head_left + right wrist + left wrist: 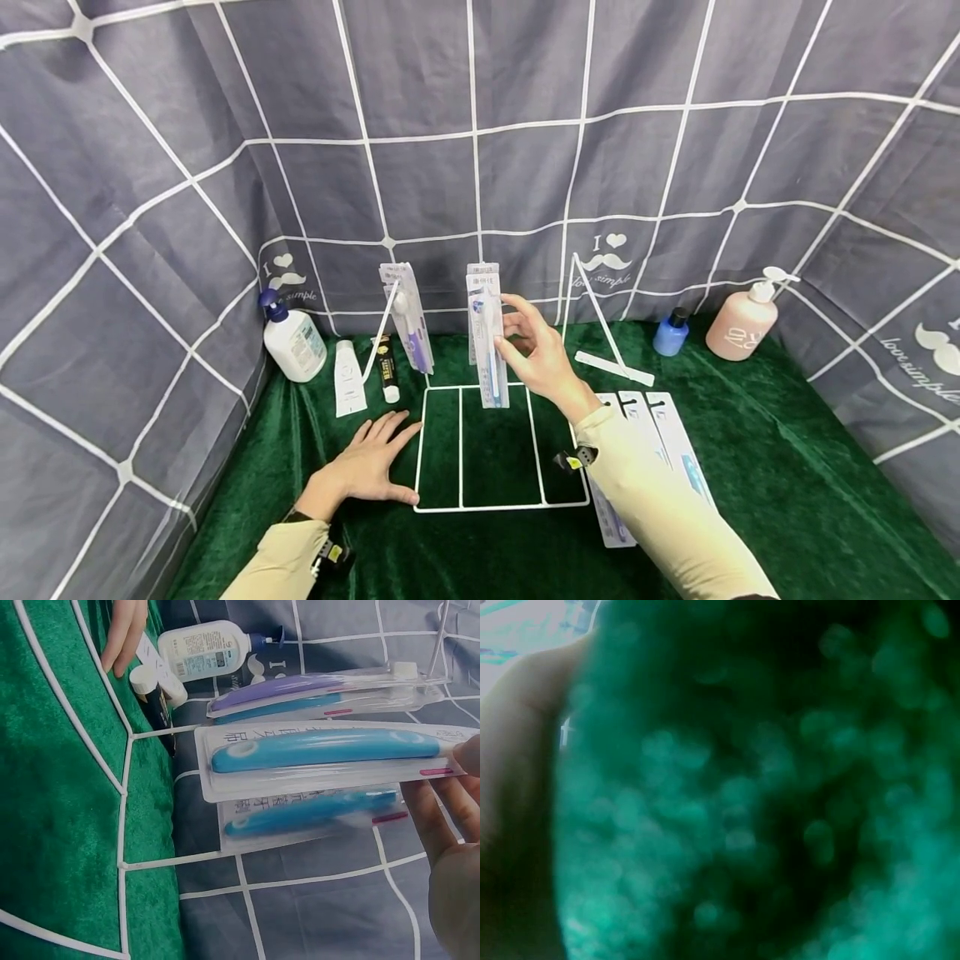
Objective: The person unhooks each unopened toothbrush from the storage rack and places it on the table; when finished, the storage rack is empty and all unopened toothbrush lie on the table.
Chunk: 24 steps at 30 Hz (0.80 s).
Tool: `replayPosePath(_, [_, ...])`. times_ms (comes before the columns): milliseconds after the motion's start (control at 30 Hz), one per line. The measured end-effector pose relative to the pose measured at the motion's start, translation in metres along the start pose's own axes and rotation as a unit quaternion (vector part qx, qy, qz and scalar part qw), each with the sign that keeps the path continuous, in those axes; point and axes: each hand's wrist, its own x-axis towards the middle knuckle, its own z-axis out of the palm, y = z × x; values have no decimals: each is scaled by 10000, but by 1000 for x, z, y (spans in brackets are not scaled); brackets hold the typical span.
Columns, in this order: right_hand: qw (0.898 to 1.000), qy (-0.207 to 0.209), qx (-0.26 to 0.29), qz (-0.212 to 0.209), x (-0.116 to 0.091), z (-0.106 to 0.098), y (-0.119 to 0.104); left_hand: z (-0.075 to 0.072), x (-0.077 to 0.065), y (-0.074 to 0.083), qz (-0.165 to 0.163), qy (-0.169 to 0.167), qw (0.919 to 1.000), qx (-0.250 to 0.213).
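Note:
My right hand (542, 357) pinches a packaged toothbrush (491, 358) between thumb and fingers, upright at the middle of a white wire rack (461, 450). In the right wrist view that pack shows a blue handle (322, 752). Close behind it is another blue toothbrush pack (307, 814). Packs with purple and blue handles (277, 691) hang together at the rack's left side. My left hand (367, 462) lies spread on the green cloth, its thumb by the rack's front left corner. The left wrist view is mostly blurred green cloth.
Several toothbrush packs (678, 450) lie right of the rack, partly under my right sleeve. A white pump bottle (296, 346), white tube (348, 383) and black tube (387, 371) stand left. A blue bottle (671, 333) and pink pump bottle (742, 325) stand right. A grey curtain (525, 183) hangs behind.

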Motion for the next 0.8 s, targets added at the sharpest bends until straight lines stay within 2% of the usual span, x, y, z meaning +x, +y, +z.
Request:
replayPosePath(433, [9998, -133, -154, 83, -12, -2, -10, 1, 0, -1, 21, 70, 10000, 10])
replayPosePath(633, [9996, -169, 9, 220, -24, -1, -1, 2, 0, 0, 14, 108, 9999, 93])
replayPosePath(800, [9996, -221, 81, 130, -32, -1, 0, 3, 1, -1, 6, 131, 9999, 91])
